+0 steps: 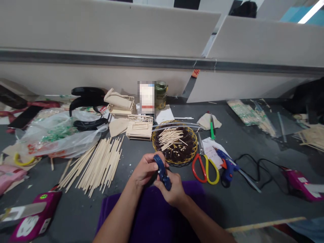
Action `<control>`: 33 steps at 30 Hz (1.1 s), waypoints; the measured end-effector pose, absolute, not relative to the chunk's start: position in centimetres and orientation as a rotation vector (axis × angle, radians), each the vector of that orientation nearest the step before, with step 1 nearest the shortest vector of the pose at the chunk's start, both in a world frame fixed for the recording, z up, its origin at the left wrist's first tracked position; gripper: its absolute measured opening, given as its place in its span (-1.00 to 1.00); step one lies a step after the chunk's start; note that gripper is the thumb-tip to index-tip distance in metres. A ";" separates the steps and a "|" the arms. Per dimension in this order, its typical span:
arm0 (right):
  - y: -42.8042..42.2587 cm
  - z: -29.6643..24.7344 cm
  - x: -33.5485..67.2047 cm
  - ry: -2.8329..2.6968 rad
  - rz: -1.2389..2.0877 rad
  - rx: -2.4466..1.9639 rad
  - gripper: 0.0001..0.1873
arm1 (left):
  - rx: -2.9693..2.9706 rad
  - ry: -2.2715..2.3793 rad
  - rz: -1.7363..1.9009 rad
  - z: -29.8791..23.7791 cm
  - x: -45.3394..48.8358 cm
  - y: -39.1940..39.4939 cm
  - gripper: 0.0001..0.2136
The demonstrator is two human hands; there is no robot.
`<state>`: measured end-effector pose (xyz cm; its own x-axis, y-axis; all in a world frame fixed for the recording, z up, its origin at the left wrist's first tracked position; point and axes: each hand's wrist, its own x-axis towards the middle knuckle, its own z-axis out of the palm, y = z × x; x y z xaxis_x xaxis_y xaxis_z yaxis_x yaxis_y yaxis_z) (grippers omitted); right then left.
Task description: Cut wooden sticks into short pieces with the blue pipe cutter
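My left hand and my right hand meet above a purple cloth at the table's front edge. Both are closed around a dark blue-handled tool, which looks like pliers or cutters; the left hand grips its upper end, the right its lower handle. What the tool's jaws touch is hidden by the fingers. Just beyond the hands stands a yellow wire basket with short cut wooden sticks in it. A bundle of long bamboo sticks lies to the left.
Red and yellow scissors and a blue glue gun with its black cord lie to the right. Small stick-built models stand behind the basket. A plastic bag, black headband, green jar and pink boxes surround them.
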<state>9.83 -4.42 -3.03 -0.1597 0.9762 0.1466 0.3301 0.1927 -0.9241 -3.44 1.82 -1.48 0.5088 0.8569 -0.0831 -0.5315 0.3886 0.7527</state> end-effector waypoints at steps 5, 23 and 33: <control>-4.7 -2.9 10.0 -1.634 1.097 -1.285 -0.88 | 0.781 0.536 0.937 -1.4 -3.8 1.8 -0.69; -5.1 -3.0 8.2 -1.440 1.056 -1.536 -0.71 | 0.782 0.602 0.964 -1.2 -4.1 1.9 -0.65; -4.8 -2.6 8.0 -1.415 1.094 -1.556 -0.79 | 0.779 0.636 0.974 -1.1 -4.2 2.0 -0.65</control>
<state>8.00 -4.79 -2.59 0.0226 0.9943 -0.1040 0.3513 -0.1053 -0.9303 -4.22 2.04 -1.09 0.4272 0.8953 -0.1260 -0.4760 0.3412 0.8106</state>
